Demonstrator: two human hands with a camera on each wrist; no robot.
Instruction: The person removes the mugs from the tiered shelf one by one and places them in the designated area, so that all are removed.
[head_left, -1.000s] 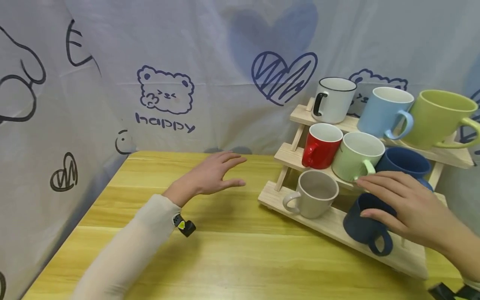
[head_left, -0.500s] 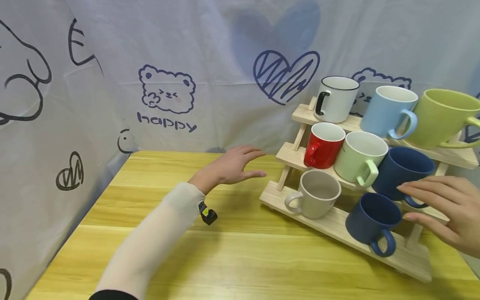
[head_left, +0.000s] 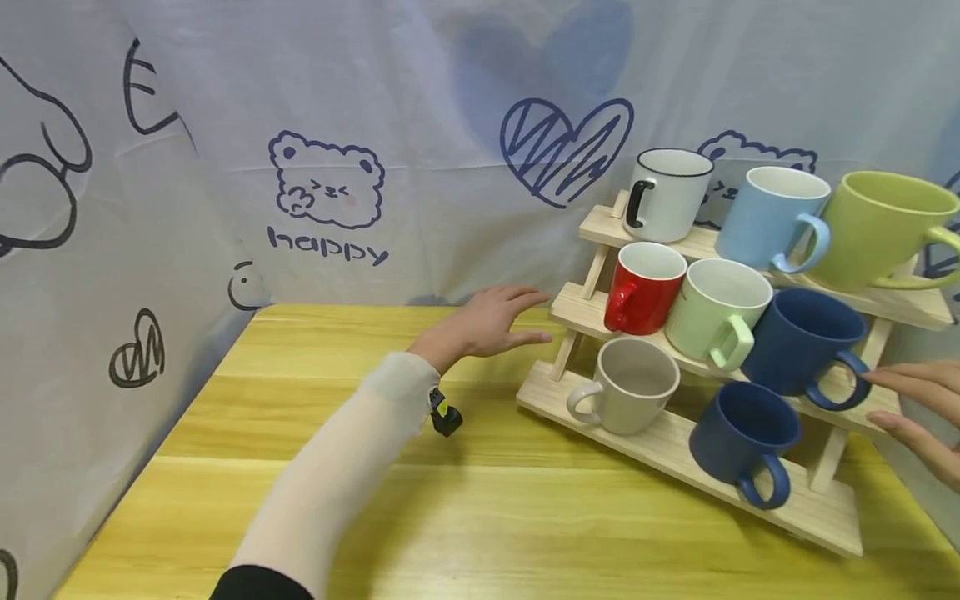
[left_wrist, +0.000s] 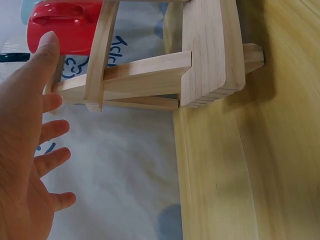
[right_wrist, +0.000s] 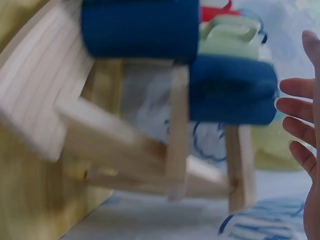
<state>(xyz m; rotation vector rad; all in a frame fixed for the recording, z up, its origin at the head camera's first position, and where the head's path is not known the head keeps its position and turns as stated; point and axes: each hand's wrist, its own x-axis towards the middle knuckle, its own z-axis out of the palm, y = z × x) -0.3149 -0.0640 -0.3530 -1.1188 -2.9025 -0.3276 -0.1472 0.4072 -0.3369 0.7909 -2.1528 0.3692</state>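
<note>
A three-tier wooden rack (head_left: 825,518) of mugs stands on the right of the table. My left hand (head_left: 487,323) is held out beside its left end, fingers spread, holding nothing. In the left wrist view the thumb overlaps the red mug (left_wrist: 70,37). My right hand (head_left: 936,393), partly cut off by the frame edge, hovers at the rack's right side, fingers extended. Nearest to it is the dark blue mug (head_left: 783,354) on the middle tier; whether the fingertips touch its handle I cannot tell. Another dark blue mug (head_left: 727,446) and a beige mug (head_left: 637,408) sit below.
The top tier bears a white mug with black rim (head_left: 675,200), a light blue mug (head_left: 761,225) and a large yellow-green mug (head_left: 862,237). Between red and blue stands a pale green mug (head_left: 705,321). Behind the wooden table (head_left: 480,517) hangs a drawn-on white cloth (head_left: 442,208).
My left hand has moved right, closer to the rack's left end. My right hand has gone from in front of the blue mugs out to the right. The mugs stay put.
</note>
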